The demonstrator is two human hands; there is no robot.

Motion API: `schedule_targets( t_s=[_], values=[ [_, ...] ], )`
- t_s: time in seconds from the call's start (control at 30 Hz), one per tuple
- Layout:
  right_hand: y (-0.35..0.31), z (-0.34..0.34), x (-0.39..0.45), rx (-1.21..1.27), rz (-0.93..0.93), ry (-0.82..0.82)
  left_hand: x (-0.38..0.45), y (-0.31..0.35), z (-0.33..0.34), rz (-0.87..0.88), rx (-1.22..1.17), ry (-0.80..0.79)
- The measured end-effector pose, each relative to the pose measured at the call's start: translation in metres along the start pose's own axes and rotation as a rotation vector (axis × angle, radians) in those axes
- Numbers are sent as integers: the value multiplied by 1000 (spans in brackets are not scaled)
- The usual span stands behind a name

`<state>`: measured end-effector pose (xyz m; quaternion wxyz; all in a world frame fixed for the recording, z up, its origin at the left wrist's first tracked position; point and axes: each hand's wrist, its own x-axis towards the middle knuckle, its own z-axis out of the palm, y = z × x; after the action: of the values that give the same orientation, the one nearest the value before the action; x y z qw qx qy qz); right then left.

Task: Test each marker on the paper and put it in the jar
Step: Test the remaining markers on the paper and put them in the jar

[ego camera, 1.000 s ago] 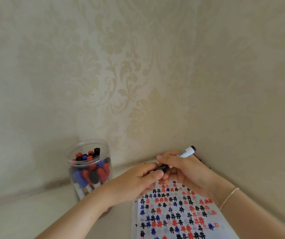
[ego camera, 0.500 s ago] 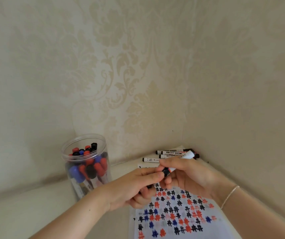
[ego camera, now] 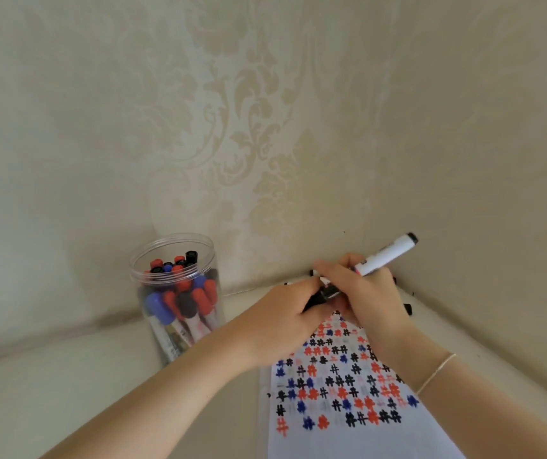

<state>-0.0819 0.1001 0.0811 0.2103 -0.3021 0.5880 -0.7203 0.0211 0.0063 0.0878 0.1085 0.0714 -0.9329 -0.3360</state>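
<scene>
At far left we see the clear jar (ego camera: 179,293), packed with capped markers, standing where it stood before. Our left hand (ego camera: 282,323) pinches the black cap (ego camera: 320,298), now back against the marker (ego camera: 386,255) after sitting lower a moment ago. Our right hand (ego camera: 369,293) grips the white barrel, its rear end raised higher, above the hash-marked paper (ego camera: 341,399).

wall (ego camera: 265,111): cream damask wallpaper (meets in a corner) | bracelet (ego camera: 436,372): thin, pale
</scene>
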Motion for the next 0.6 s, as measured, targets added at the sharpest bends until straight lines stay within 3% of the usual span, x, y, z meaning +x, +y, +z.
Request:
schedule_targets(
  t_s=[0.1, 0.23, 0.4, 0.6],
  values=[
    [-3, 2, 3, -34, -110, -30, -4, 8, -10, -48, -180, -91],
    [-7, 1, 0, -79, -114, -184, -7, 8, -11, 8, -83, -36],
    [4, -5, 7, -53, -60, -282, -7, 1, 3, 34, -236, 27],
    [29, -13, 0, -42, 125, -420, -12, -21, 24, -62, -386, -57]
  ],
)
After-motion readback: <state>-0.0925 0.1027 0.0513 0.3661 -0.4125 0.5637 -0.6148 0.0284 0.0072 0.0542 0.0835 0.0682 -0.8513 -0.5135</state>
